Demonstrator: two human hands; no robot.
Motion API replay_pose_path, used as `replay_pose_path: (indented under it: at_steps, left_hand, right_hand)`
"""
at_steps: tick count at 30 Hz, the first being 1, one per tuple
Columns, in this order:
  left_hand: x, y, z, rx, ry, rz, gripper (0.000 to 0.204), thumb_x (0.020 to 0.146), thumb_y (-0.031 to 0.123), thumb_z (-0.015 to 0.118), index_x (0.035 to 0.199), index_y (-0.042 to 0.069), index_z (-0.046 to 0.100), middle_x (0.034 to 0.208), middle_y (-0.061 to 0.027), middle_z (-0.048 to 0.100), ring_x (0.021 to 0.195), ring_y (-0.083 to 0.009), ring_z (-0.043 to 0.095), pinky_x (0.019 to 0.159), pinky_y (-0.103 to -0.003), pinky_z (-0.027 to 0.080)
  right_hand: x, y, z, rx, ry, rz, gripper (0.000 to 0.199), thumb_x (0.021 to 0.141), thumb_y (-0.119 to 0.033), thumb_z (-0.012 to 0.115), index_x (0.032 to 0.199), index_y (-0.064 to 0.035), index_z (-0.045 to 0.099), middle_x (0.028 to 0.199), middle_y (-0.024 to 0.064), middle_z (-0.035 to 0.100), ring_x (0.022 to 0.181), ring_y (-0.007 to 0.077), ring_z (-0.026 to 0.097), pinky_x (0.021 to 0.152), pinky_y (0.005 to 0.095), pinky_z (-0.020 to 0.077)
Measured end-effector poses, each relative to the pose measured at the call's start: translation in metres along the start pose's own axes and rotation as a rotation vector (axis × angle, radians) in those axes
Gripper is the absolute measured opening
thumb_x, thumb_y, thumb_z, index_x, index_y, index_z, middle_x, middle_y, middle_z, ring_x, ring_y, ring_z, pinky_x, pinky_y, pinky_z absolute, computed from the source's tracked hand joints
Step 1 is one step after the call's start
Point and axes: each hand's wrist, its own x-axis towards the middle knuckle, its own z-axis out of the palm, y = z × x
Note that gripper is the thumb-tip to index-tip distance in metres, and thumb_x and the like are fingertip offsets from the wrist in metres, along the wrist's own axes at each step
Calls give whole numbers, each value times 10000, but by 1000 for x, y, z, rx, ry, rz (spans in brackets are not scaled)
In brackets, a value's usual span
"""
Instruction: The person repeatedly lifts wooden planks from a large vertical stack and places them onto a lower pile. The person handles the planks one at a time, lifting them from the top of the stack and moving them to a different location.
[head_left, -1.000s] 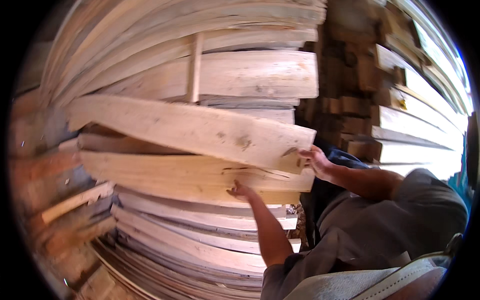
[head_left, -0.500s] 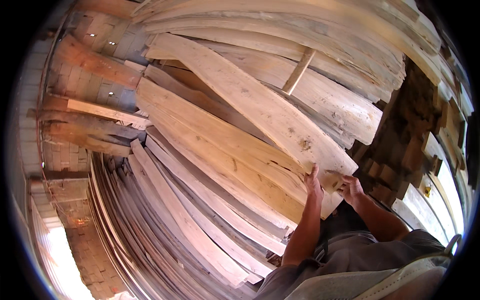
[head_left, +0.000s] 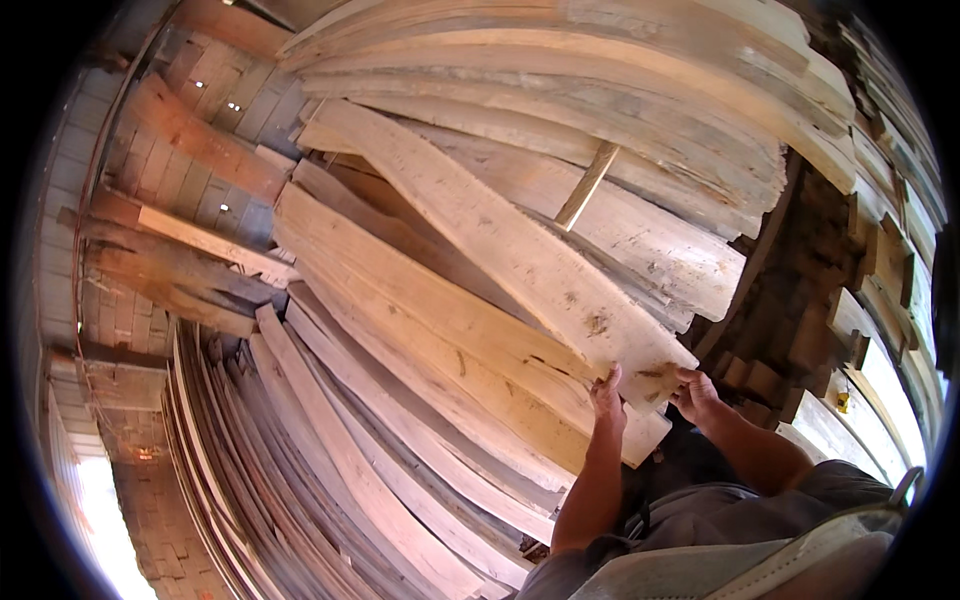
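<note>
A long pale wooden board (head_left: 500,240) with rough edges and a dark knot runs slantwise from the far left down to my hands. My left hand (head_left: 607,392) grips the left side of its near end, thumb on top. At the right corner of the same end, my right hand (head_left: 692,393) is closed on the edge, its fingers partly hidden. Below the held board lies a wider yellowish plank (head_left: 430,300), whose near end shows under my left hand.
Several thin boards (head_left: 330,450) stand stacked at the lower left. Other rough planks (head_left: 560,90) pile up at the top, with a small wooden stick (head_left: 587,187) across one. Stacked timber (head_left: 880,350) lines the right side. A brick wall (head_left: 150,510) stands at the left.
In the picture, the board's near end and both hands sit slightly lower and farther left. The whole view has also shifted a little. Both hands keep their hold.
</note>
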Motion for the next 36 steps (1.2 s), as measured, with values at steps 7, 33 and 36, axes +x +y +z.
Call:
replay_pose_path:
  at_steps: [7,33,36]
  left_hand:
    - [6,3,54,-35,-131,-107,598,855,312,726,1325,13,507,1294,-118,557,1117,-247,559,901,-386,490]
    - [-30,10,-179,543,142,54,349,803,110,677,1093,-40,555,886,-137,637,698,-227,632,544,-329,532]
    - [-56,-8,-261,447,320,-108,322,791,103,668,1050,-47,551,866,-171,630,727,-295,655,641,-390,609]
  right_hand:
    - [22,-40,3,-31,165,-86,296,836,-109,605,1126,-58,617,1040,132,637,906,295,648,789,467,535]
    - [-119,-539,73,-644,317,-1549,572,889,-316,693,1349,-7,553,1402,167,535,1281,255,514,1077,353,380]
    - [-94,-598,116,-834,438,-1525,562,822,-325,736,1336,-147,595,1370,141,575,1254,262,547,1025,339,419]
